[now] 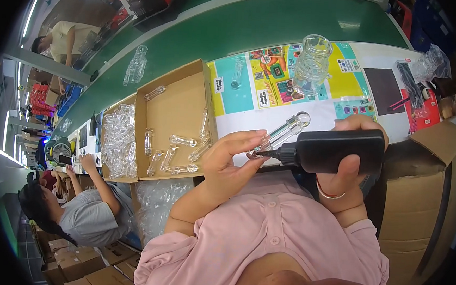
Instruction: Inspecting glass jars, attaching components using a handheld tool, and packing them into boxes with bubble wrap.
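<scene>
Nearest us is our pink blouse (244, 222), just short of the table's (192, 41) near edge. The slim clear tube (286, 129) with its ball end looks light, stiff and slick; we judge it could chip if dropped, and would hold it by its sides. The black bottle (339, 152) is probably heavier and softer-walled, best gripped around its broad body without much squeeze.

From left to right, the shallow cardboard tray (175, 113) along the table's near edge carries similar clear pieces (183, 140). Our left hand (227, 158) pinches the tube's lower end between fingers and thumb, above that same edge, the ball end slanting up rightward. The bottle lies sideways in the air, its nozzle (269, 154) aimed left at the pinched end; we cannot tell whether they touch. Our right hand (344, 177) wraps the bottle, thumb across its near side.
</scene>
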`<state>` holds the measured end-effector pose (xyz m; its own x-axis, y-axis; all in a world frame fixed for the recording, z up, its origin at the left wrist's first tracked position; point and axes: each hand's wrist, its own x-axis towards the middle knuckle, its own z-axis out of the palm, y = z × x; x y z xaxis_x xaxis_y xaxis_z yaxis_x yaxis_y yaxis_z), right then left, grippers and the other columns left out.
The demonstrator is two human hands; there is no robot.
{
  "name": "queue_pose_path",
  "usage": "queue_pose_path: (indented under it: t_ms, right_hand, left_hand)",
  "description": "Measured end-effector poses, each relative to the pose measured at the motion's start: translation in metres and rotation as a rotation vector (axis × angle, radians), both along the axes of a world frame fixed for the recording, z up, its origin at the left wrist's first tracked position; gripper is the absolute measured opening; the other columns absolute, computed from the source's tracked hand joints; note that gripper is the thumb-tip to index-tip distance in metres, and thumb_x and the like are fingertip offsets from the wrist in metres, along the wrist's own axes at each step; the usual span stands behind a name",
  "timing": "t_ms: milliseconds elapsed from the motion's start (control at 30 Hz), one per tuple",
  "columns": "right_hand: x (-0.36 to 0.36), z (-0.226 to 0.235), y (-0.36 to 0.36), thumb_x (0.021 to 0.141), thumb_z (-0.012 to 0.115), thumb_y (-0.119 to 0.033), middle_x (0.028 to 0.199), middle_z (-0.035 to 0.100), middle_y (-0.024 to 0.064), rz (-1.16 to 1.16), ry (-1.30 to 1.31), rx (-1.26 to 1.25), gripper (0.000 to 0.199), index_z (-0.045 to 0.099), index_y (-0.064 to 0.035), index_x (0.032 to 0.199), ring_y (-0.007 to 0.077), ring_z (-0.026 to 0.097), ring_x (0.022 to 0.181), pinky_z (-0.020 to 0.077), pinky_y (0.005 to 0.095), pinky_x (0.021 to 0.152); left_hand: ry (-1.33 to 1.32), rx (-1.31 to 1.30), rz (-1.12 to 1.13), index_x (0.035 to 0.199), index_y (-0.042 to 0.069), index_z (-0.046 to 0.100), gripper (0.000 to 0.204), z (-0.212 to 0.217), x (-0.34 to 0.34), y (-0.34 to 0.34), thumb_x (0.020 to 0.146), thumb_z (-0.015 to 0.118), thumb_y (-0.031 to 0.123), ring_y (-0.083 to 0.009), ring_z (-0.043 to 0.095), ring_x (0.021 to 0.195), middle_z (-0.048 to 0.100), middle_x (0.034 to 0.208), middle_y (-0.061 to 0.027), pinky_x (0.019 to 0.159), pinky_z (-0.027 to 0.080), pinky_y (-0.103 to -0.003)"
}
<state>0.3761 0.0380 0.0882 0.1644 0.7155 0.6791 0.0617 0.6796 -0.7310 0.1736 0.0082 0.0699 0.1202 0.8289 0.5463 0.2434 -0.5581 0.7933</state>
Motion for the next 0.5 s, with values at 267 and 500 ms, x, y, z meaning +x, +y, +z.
queue_pose_path:
  t_ms: [267, 500]
  right_hand:
    - [0.0, 0.005, 0.001, 0.082, 0.058, -0.039, 0.091, 0.054, 0.0147, 0.114, 0.122, -0.082, 0.053, 0.032, -0.0028, 0.112, 0.0171, 0.053, 0.077, 0.0455, 0.0285, 0.069]
    - [0.013, 0.003, -0.003, 0.079, 0.063, -0.034, 0.088, 0.054, 0.0151, 0.124, -0.026, 0.053, 0.053, 0.032, -0.0053, 0.112, 0.0191, 0.053, 0.075, 0.0459, 0.0299, 0.068]
  left_hand:
    - [0.104, 0.117, 0.1, 0.095, 0.001, 0.061, 0.037, 0.01, 0.003, 0.004, 0.06, 0.071, -0.007, -0.0227, 0.063, 0.085, 0.063, 0.097, -0.0159, 0.071, 0.051, -0.028]
    - [0.222, 0.192, 0.144, 0.095, 0.002, 0.062, 0.04, 0.014, 0.003, 0.005, 0.057, 0.071, -0.007, -0.0235, 0.062, 0.08, 0.062, 0.094, -0.0143, 0.068, 0.05, -0.028]
